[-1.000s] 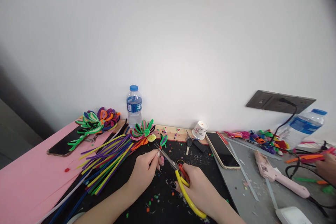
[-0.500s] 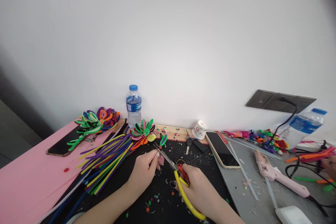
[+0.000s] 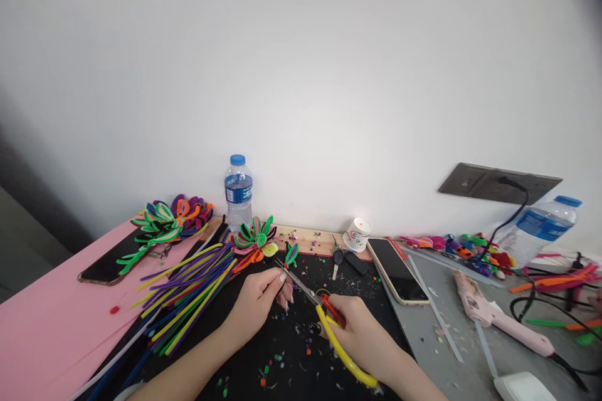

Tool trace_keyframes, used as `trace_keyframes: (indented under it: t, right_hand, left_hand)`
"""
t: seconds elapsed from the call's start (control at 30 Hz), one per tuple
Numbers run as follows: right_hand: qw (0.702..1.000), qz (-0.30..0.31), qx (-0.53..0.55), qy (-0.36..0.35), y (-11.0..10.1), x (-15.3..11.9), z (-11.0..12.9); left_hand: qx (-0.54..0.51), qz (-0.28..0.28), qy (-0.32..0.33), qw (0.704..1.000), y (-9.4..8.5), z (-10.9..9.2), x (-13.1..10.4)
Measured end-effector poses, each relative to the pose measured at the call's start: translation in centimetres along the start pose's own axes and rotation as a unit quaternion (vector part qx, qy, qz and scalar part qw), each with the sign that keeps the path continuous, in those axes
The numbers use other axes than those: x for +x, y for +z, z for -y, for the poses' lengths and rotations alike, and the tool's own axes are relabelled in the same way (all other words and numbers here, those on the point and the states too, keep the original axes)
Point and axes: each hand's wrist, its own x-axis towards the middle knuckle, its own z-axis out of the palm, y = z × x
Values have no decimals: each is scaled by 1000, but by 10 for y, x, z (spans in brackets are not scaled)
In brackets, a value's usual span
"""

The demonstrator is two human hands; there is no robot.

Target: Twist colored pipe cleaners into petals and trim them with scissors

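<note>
My left hand is closed in a pinch, its thumb and forefinger at the lower end of a small green and purple pipe cleaner loop. The fingers hide the end of that piece. In my right hand are scissors with yellow and red handles. Their silver blades point up and left, passing just by my left thumb tip and below the loop. Left of the blades lies a pipe cleaner flower in green, pink and black. Loose pipe cleaners in several colours spread beside my left forearm.
A black mat carries coloured scraps. Behind it stand a water bottle and a paper cup. Keys and a phone lie to the right, then a pink glue gun with its cable. At far right, another person's hand shows partly.
The scissors' handles and my right hand have shifted slightly right. My left fingers have curled a little, while the pinch stays by the blades. The whole view has tilted slightly.
</note>
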Motion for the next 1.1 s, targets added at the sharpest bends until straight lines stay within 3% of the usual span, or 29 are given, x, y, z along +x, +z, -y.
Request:
trace_keyframes:
  t: [0.13,0.3,0.47,0.63,0.8,1.0,1.1]
  right_hand:
    - [999,37,30,-2,-13,4,-2]
    - [996,81,44,-12,-24,6,-9]
    - [990,117,67,-28,-29,5,-8]
    - [982,144,102,-66,-30,5,-5]
    - [974,167,103,-116,-26,6,-6]
    - [974,163,67,-146,-22,6,-8]
    - [972,150,26,-181,-19,7,-7]
  left_hand:
    - [-159,57,-64,984,-2,4,5]
    - [-293,128,-130,939,-7,10,5]
    - [-399,193,-164,881,-13,10,1]
    - [-494,300,-178,796,-11,12,-7]
    - [-507,411,-226,723,-5,15,-18]
    - [-449,500,-282,685,-3,8,-20]
    - [-419,527,-302,675,0,14,-21]
